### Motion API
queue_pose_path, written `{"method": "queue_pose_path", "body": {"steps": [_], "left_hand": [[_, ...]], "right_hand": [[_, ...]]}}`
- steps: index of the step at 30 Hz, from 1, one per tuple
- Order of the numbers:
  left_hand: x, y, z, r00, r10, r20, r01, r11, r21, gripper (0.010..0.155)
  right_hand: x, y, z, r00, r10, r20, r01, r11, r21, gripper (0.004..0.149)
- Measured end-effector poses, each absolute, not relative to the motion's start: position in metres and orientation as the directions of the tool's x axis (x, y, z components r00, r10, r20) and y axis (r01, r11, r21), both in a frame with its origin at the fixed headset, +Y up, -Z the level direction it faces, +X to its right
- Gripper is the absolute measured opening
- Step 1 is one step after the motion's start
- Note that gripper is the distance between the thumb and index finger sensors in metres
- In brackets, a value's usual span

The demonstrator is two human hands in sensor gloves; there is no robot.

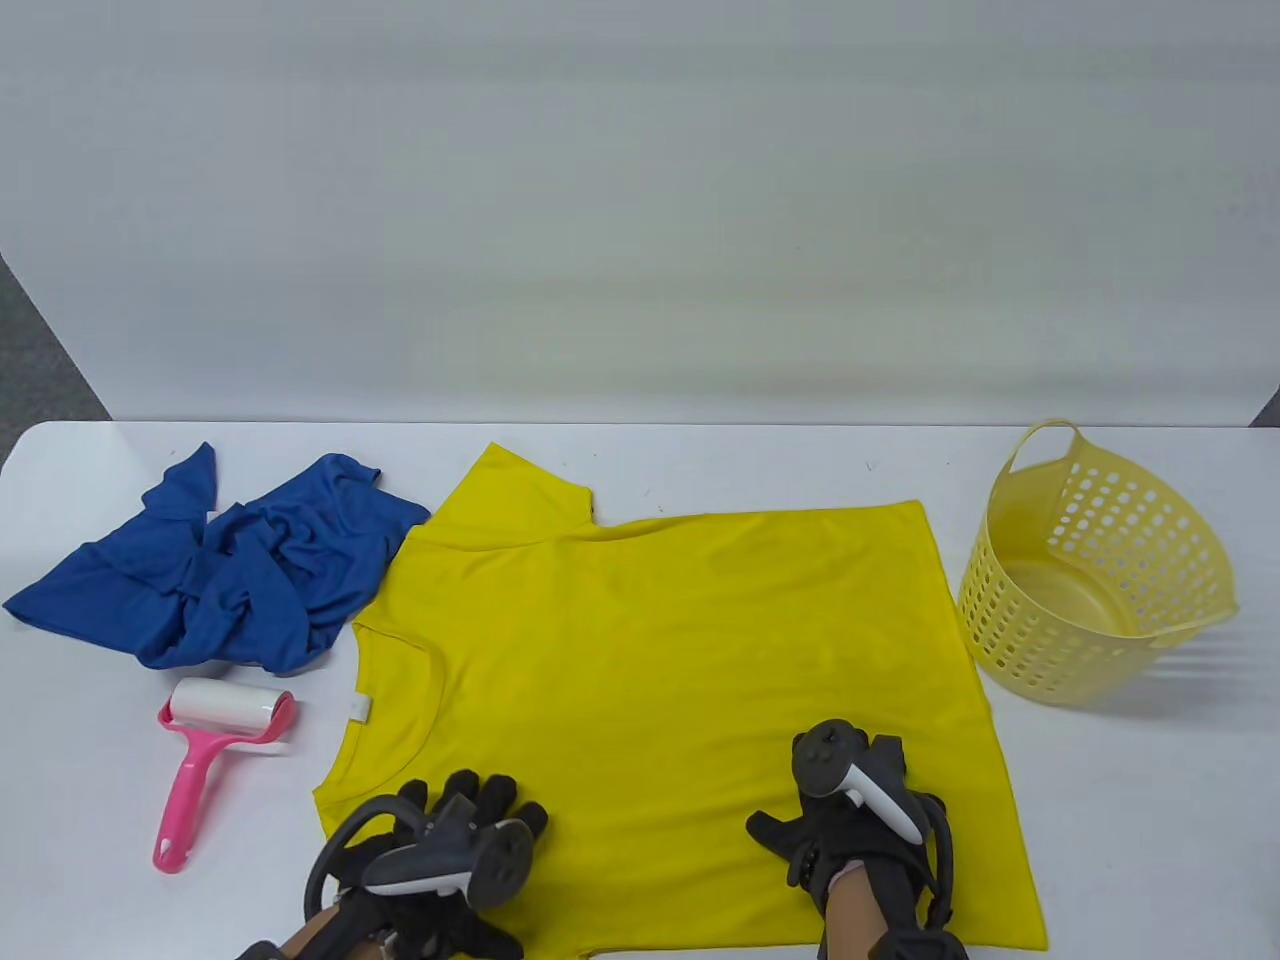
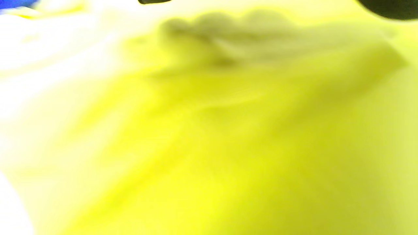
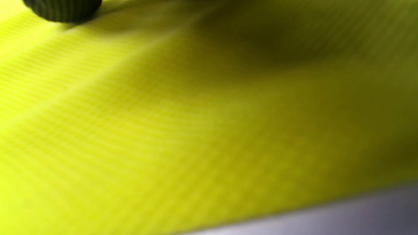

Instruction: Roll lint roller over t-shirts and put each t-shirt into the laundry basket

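A yellow t-shirt lies spread flat across the middle of the white table, collar to the left. Both gloved hands lie on its near part. My left hand rests flat by the collar, fingers straight. My right hand presses the cloth near the hem side, thumb spread out to the left. Both wrist views show only blurred yellow cloth. A pink lint roller with a white roll lies left of the shirt. A crumpled blue t-shirt sits at the back left.
A pale yellow laundry basket with holed walls stands at the right, tipped toward me, with nothing in it. A plain grey wall rises behind the table.
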State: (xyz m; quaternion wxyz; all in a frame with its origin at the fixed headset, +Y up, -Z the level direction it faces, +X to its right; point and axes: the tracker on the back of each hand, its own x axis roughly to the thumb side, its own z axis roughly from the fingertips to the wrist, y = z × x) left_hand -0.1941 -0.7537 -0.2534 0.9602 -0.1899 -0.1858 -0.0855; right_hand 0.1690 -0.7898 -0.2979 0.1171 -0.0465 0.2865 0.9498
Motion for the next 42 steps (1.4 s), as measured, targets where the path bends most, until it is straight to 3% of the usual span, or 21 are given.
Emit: {"method": "queue_pose_path", "body": {"steps": [2, 4, 7, 10, 13, 15, 17, 25, 28, 31, 33, 37, 42], "left_hand": [[-0.228, -0.735, -0.267, 0.979, -0.110, 0.172, 0.144, 0.969, -0.201, 0.087], [-0.267, -0.724, -0.278, 0.981, -0.165, -0.105, 0.157, 0.984, -0.083, 0.083], [-0.331, -0.728, -0.287, 0.876, -0.251, -0.411, 0.175, 0.961, -0.214, 0.087], [-0.375, -0.745, -0.287, 0.804, -0.230, -0.548, 0.021, 0.932, -0.361, 0.089], [-0.396, -0.761, -0.286, 0.782, -0.182, -0.596, -0.112, 0.899, -0.422, 0.091], [-0.396, -0.765, -0.288, 0.778, -0.210, -0.592, -0.083, 0.900, -0.428, 0.088], [-0.392, -0.761, -0.290, 0.781, -0.254, -0.571, 0.017, 0.922, -0.387, 0.080], [-0.364, -0.710, -0.278, 0.883, 0.011, -0.469, -0.041, 0.998, -0.053, 0.066], [-0.337, -0.690, -0.266, 0.939, 0.195, -0.283, -0.184, 0.981, 0.065, 0.064], [-0.300, -0.686, -0.259, 0.952, 0.286, -0.105, -0.283, 0.958, 0.041, 0.064], [-0.276, -0.689, -0.256, 0.967, 0.250, -0.042, -0.251, 0.968, -0.011, 0.064], [-0.229, -0.708, -0.258, 0.999, 0.006, 0.054, -0.002, 0.997, -0.083, 0.063], [-0.201, -0.730, -0.312, 0.990, -0.139, -0.006, 0.136, 0.977, -0.165, 0.063]], "right_hand": [[0.165, -0.784, -0.300, -0.969, 0.222, -0.107, -0.246, -0.861, 0.446, 0.084], [0.165, -0.782, -0.303, -0.965, 0.241, -0.106, -0.262, -0.916, 0.305, 0.082], [0.174, -0.785, -0.309, -0.961, 0.210, -0.180, -0.258, -0.915, 0.309, 0.082], [0.185, -0.794, -0.311, -0.949, 0.217, -0.230, -0.293, -0.876, 0.383, 0.082], [0.198, -0.808, -0.309, -0.934, 0.226, -0.276, -0.337, -0.815, 0.472, 0.081], [0.202, -0.811, -0.307, -0.904, 0.306, -0.298, -0.418, -0.773, 0.477, 0.081], [0.202, -0.811, -0.308, -0.910, 0.296, -0.291, -0.406, -0.782, 0.473, 0.080], [0.200, -0.812, -0.308, -0.917, 0.276, -0.288, -0.389, -0.782, 0.488, 0.081], [0.200, -0.811, -0.308, -0.916, 0.282, -0.286, -0.392, -0.780, 0.488, 0.081], [0.200, -0.811, -0.308, -0.916, 0.285, -0.284, -0.394, -0.779, 0.488, 0.081], [0.200, -0.811, -0.308, -0.915, 0.287, -0.283, -0.394, -0.778, 0.489, 0.081], [0.199, -0.810, -0.308, -0.915, 0.289, -0.281, -0.395, -0.777, 0.489, 0.081], [0.198, -0.810, -0.309, -0.913, 0.288, -0.288, -0.401, -0.765, 0.504, 0.081]]}}
